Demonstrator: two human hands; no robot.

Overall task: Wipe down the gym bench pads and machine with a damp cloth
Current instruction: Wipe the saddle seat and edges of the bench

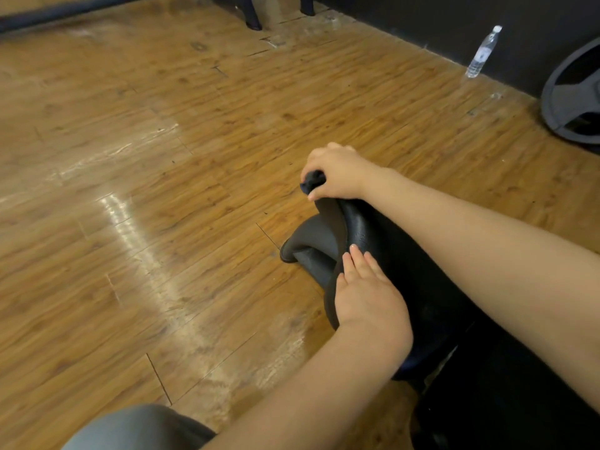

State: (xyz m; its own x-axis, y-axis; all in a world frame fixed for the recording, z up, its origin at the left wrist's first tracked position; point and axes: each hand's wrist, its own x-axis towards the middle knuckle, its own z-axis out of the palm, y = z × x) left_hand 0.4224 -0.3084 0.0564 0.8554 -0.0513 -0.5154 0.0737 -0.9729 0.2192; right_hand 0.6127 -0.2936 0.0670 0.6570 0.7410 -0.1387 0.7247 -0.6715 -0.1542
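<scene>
She's crouched low over the bench pad (367, 235), a black vinyl cushion running up from the lower right corner of the view toward the middle of the wooden floor (162, 190). Her right hand (337, 173) is curled over the pad's far end, fingers bunched round a dark cloth (313, 181) and pressing it onto the top edge. Her left hand (367, 287) lies flat on the pad's near side, fingers straight and together, steadying it rather than gripping.

The wad of cloth is small and mostly hidden under her palm, so I'd say the risk is bare fingers doing the rubbing while the cloth misses the rounded end. If it is as damp as the task says, it could also drip onto the boards, which already shine in a pale streak to the left. The curved grey part (308, 241) under the pad's end looks easy to skip. With only a flat palm bracing, a hard push might slide that hand off the slick vinyl.

A water bottle (482, 53) stands at the far wall near a weight plate (568, 92), well apart from her
</scene>
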